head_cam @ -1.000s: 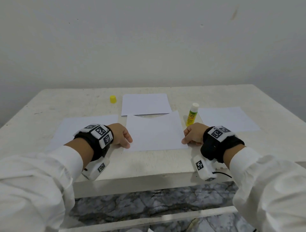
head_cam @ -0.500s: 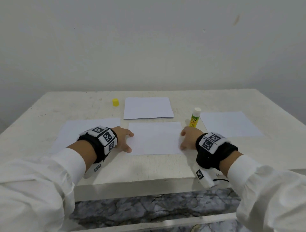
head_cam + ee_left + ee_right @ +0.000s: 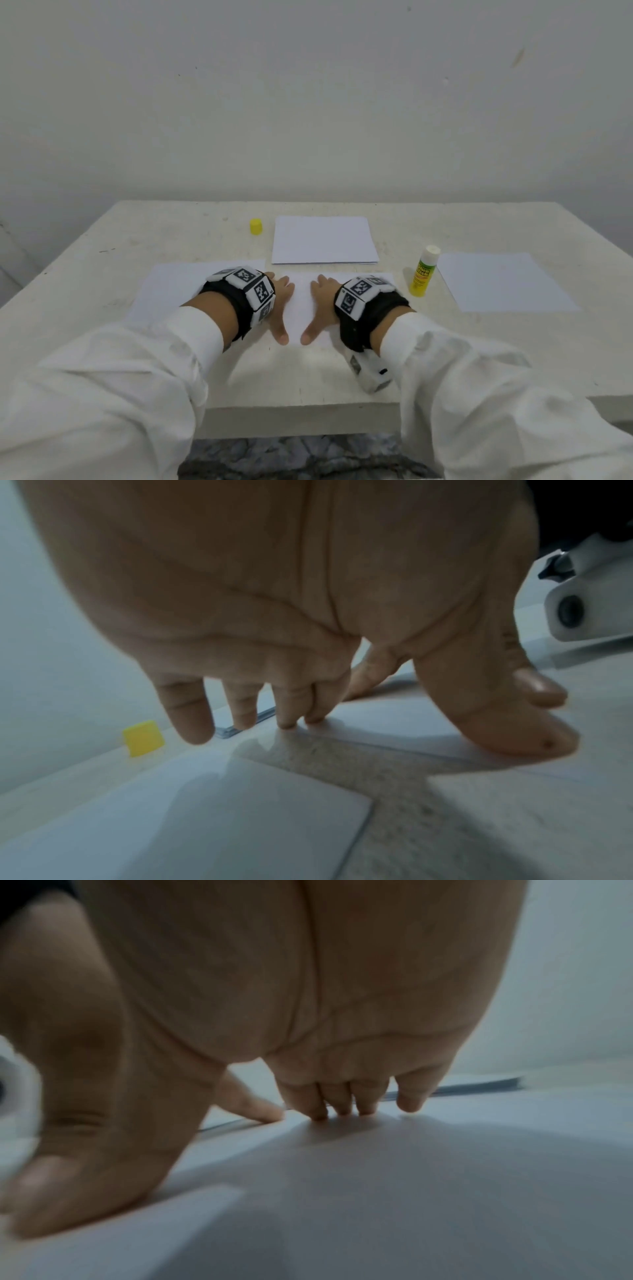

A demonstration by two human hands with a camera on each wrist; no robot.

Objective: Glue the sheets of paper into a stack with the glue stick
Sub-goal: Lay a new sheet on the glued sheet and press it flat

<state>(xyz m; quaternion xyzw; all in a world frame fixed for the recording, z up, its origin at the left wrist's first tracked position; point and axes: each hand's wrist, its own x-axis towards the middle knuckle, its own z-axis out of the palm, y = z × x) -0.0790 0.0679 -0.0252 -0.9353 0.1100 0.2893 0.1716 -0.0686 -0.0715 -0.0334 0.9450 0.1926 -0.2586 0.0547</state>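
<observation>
Both hands, left (image 3: 281,301) and right (image 3: 320,305), flat, fingers spread, pressing centre sheet (image 3: 303,308). Risk: uneven pressure skews sheet, glue sets misaligned.

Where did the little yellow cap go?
In the head view, the yellow cap sits on the table toward the far left, just left of the far stack of paper.

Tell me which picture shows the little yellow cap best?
The head view: the small yellow plastic cap sits sharp and whole on the white table. The left wrist view shows it blurry beside the fingers. The right wrist view doesn't show it.
</observation>
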